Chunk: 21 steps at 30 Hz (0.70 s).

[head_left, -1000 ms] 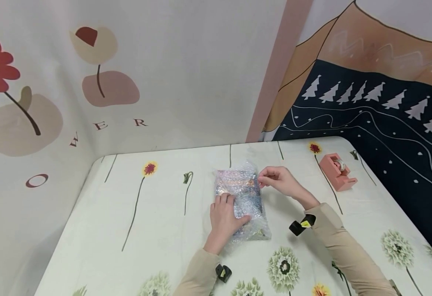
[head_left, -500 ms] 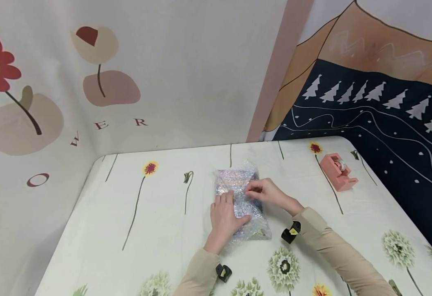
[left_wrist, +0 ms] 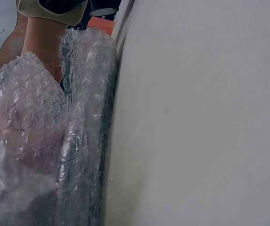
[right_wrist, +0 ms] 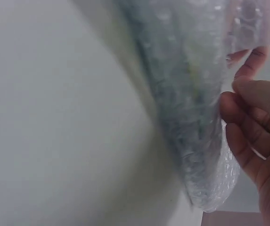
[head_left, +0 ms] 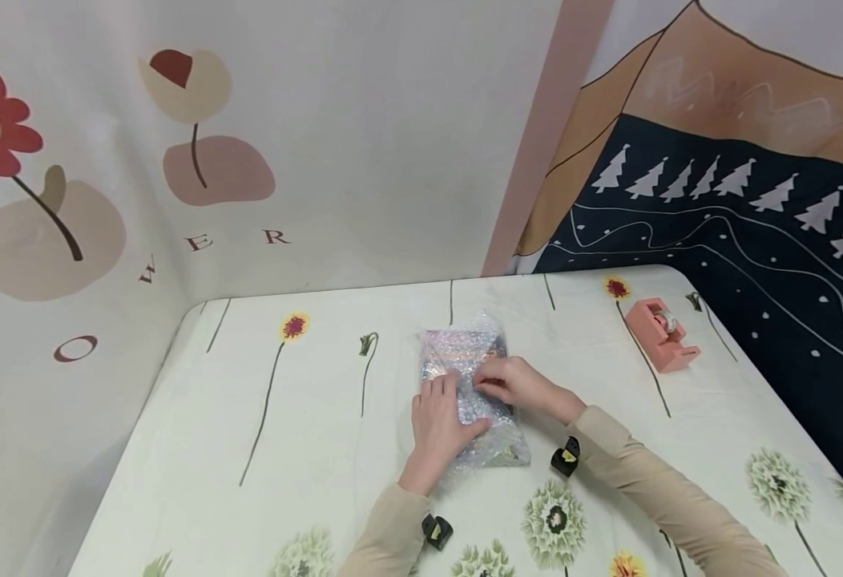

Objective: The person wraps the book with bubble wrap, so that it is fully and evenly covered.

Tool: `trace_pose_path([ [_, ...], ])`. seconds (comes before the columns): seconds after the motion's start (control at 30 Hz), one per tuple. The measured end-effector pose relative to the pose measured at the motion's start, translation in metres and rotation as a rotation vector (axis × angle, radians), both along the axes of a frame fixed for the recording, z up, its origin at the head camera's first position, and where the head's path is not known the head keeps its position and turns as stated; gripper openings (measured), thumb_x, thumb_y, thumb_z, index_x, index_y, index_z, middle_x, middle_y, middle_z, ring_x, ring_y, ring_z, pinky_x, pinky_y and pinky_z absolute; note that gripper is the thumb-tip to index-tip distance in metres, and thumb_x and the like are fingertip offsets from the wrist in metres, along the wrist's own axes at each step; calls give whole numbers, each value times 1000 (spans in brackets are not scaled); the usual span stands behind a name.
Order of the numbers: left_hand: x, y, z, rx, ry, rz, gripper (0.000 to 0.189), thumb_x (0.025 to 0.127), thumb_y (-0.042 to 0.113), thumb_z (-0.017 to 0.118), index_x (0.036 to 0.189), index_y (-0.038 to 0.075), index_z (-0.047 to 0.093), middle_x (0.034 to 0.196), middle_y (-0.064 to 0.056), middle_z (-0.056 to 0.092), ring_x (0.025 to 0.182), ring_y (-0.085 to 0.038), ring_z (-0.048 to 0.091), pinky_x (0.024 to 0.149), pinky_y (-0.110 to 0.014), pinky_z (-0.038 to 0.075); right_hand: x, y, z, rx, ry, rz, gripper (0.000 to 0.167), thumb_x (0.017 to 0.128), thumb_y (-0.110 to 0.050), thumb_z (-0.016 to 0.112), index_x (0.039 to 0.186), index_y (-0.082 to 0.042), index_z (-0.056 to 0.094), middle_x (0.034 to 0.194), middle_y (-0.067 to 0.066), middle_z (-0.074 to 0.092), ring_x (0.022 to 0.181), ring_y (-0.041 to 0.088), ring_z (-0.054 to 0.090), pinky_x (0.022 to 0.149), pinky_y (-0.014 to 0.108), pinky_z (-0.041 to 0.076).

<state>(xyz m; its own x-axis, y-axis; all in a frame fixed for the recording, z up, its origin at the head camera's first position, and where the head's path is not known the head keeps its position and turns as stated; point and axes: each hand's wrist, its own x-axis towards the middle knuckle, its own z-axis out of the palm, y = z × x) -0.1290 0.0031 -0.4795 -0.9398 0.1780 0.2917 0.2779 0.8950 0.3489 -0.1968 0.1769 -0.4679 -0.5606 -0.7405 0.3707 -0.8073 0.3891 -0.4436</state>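
Note:
A flat, book-like item with a colourful print lies on the table inside bubble wrap (head_left: 468, 349). My left hand (head_left: 437, 429) rests on the wrap's left half, fingers extended forward and thumb spread to the right. My right hand (head_left: 518, 383) is over the right half, its curled thumb and fingertips pinching the wrap near its middle. From the right wrist view, the right hand (right_wrist: 259, 122) has thumb and forefinger drawn together against the bubble wrap (right_wrist: 191, 108). Loose bubble wrap (left_wrist: 28, 113) stands up in the left wrist view and partly hides a hand behind it.
A pink tape dispenser (head_left: 659, 336) with a roll of clear tape stands at the table's right rear. The floral tablecloth (head_left: 198, 433) covers the table. Printed curtains (head_left: 378, 144) border the back and the sides.
My right hand has moved left from the wrap's right edge onto its middle, then shifted slightly. The left hand and the wrapped item have stayed in place.

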Motion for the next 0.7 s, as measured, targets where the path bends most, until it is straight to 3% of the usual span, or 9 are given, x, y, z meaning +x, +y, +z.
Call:
trace_pose_path([
  [0.2,1,-1,1,-9,23,-17,70,63,55,78,112,9,58,110,-8,59,100,-26,51,75,-38,44,0,2,-3,13,39,65,7,82,-2,69,86,-7,70,83,2,67,76,10,63,73,19,51],
  [0.43,4,-2,3,-39,23,-31,64,66,55,76,106,6,65,115,-12,61,100,-30,53,73,-40,45,1,3,-4,30,101,108,14,78,1,72,89,-8,71,86,1,67,78,12,64,74,19,51],
  [0.7,8,0,7,-244,54,-49,60,74,59,67,105,8,70,116,-11,60,103,-29,55,76,-38,50,3,5,-1,131,145,125,16,79,-3,73,93,-10,74,87,0,61,75,9,59,67,17,49],
])
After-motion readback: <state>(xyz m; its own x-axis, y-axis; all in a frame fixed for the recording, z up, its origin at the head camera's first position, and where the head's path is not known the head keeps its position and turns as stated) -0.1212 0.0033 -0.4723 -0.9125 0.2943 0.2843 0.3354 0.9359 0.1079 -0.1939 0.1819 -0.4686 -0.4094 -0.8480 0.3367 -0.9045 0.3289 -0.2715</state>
